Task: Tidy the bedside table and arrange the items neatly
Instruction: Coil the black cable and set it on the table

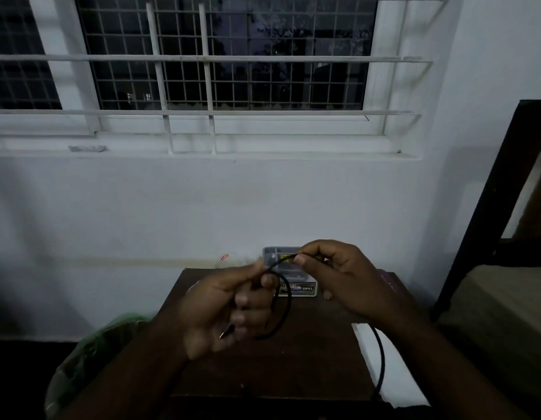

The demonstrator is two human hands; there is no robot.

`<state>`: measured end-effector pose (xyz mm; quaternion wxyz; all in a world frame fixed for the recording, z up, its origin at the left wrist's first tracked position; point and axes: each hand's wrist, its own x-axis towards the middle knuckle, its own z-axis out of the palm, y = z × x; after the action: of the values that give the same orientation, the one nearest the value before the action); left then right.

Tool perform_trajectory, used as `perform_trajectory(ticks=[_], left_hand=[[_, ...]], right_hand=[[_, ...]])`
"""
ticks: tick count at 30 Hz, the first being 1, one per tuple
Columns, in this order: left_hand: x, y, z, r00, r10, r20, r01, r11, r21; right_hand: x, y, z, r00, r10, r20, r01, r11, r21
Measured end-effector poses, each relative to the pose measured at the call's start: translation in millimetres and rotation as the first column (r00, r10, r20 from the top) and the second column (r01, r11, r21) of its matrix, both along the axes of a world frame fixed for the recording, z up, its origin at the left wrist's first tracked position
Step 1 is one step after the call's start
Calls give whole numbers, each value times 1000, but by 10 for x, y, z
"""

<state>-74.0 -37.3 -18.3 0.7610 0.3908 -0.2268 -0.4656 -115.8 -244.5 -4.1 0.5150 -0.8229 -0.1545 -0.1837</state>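
Both hands hold a thin black cable (288, 301) above the dark brown bedside table (311, 356). My left hand (226, 307) grips a loop of it, and a small metal plug tip sticks out below the fingers. My right hand (338, 271) pinches the cable between thumb and forefinger a little higher. Another stretch of the cable hangs down at the right, over the table's front corner. Behind the hands a small grey box (293, 286) with a printed label stands at the table's back edge, partly hidden.
A clear round lid (228, 259) leans at the back of the table. A white flat object (384, 368) lies on the right side. A green plastic bag (90, 356) sits left of the table. A dark bed frame (493, 213) and mattress stand at the right; wall and barred window behind.
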Motion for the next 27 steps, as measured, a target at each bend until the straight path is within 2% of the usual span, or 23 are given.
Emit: perform_trajectory(ticks=[1, 3, 5, 7, 8, 9, 10, 11, 12, 13, 14, 15, 16, 17, 18, 19, 20, 21, 22, 23, 24, 25, 27], left_hand=[[25, 4, 7, 997, -36, -75, 27, 993, -119], [31, -22, 47, 995, 5, -101, -32, 963, -267], [32, -89, 119, 968, 203, -149, -240, 921, -307], [81, -122, 144, 864, 478, -160, -503, 806, -311], [119, -119, 136, 788, 604, -118, -607, 730, -313], [174, -103, 103, 696, 717, -21, -688, 659, -304], [230, -69, 47, 580, 802, 144, -751, 595, -286], [276, -23, -14, 429, 823, 372, -805, 535, -256], [292, 27, -74, 263, 741, 618, -834, 496, -240], [283, 62, -121, 112, 578, 808, -841, 488, -233], [256, 76, -153, 23, 411, 911, -828, 519, -213], [216, 75, -165, 17, 296, 955, -811, 563, -160], [163, 52, -171, 119, 237, 964, -776, 627, -59], [82, 21, -151, 321, 213, 923, -686, 724, 71], [8, -1, -131, 570, 180, 801, -518, 836, 181], [-53, -9, -109, 778, 120, 616, -305, 930, 204], [-98, -4, -76, 910, 50, 411, -117, 983, 138], [-111, 11, -38, 977, -12, 213, 10, 1000, 10], [-92, 25, -2, 997, -37, 68, 46, 989, -142], [-59, 21, 43, 1000, -1, -28, -7, 966, -259], [-32, 0, 79, 990, 112, -80, -132, 939, -319], [-12, -29, 108, 955, 277, -105, -296, 901, -317], [67, -58, 48, 787, 617, -17, -602, 762, -239]], right_hand=[[17, 2, -34, 1000, -23, -14, 24, 1000, 20], [19, 77, -144, 994, -27, -109, 32, 998, 46], [-25, 189, -276, 956, 33, -292, -26, 999, 28], [-128, 305, -357, 888, 109, -447, -166, 982, -89], [-181, 356, -367, 867, 156, -473, -246, 960, -134], [-233, 390, -356, 855, 206, -476, -308, 940, -147], [-294, 419, -297, 847, 245, -472, -349, 926, -146], [-348, 419, -209, 849, 265, -457, -372, 914, -160], [-401, 408, -97, 859, 273, -433, -383, 905, -188], [-448, 381, 10, 877, 266, -400, -373, 902, -219], [-487, 346, 118, 899, 245, -362, -338, 915, -221], [-506, 301, 209, 925, 210, -316, -277, 943, -183], [-500, 241, 280, 952, 167, -256, -202, 973, -116], [-457, 167, 312, 977, 107, -184, -115, 993, -37], [-403, 96, 319, 992, 29, -125, -24, 999, 43], [-339, 33, 283, 995, -44, -88, 54, 993, 103], [-280, -14, 227, 992, -99, -78, 109, 985, 135], [-212, -37, 138, 986, -138, -89, 149, 979, 137], [-153, -30, 41, 982, -155, -110, 166, 981, 101], [-107, -7, -78, 978, -155, -138, 160, 987, 25], [-82, 39, -190, 975, -128, -180, 117, 991, -71], [-90, 110, -270, 970, -79, -231, 41, 985, -165], [-184, 266, -319, 950, 26, -311, -129, 940, -317]])
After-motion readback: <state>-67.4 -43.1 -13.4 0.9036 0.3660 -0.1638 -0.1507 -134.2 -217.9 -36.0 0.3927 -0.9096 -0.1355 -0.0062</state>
